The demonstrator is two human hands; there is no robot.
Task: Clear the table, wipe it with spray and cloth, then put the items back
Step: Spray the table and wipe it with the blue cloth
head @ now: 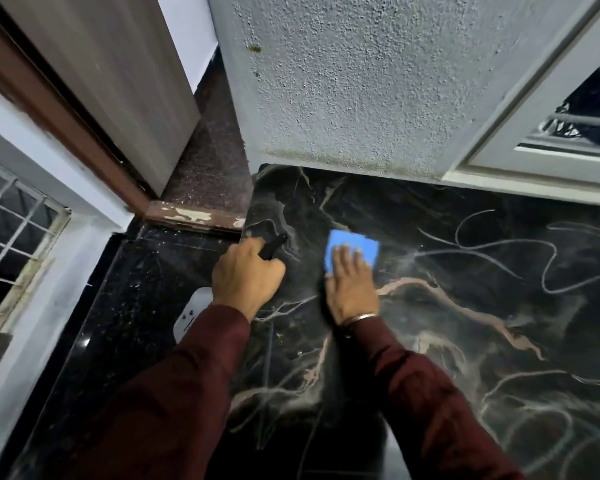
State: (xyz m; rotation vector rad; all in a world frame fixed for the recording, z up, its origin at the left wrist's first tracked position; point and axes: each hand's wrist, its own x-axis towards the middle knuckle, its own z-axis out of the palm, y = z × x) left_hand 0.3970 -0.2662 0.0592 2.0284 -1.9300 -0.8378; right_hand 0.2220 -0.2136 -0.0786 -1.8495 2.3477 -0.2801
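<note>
**At the table's far-left corner: cloth down, sprayer still in hand**

On the dark marbled table (447, 306), near the corner by the textured wall (343, 98), your right hand (352, 289) lies flat, fingers straight, pressing the blue cloth (354, 249) to the surface. The cloth sits close to the table's left edge, its far half showing beyond your fingertips. Its long axis looks to run left to right across the table, though your hand hides the near part, so that is a guess.

Your left hand (246, 275) is curled round the spray bottle's black nozzle (273, 245), which points up and to the right, toward the wall and the cloth's side; the bottle body is hidden beneath the hand.

Risks as I judge them: a squeeze now would likely mist the wall or your right hand rather than the table. A stroke further left could carry the cloth over the edge onto the black floor (125, 306). The thin veins may hide streaks, so overlap your passes.
</note>
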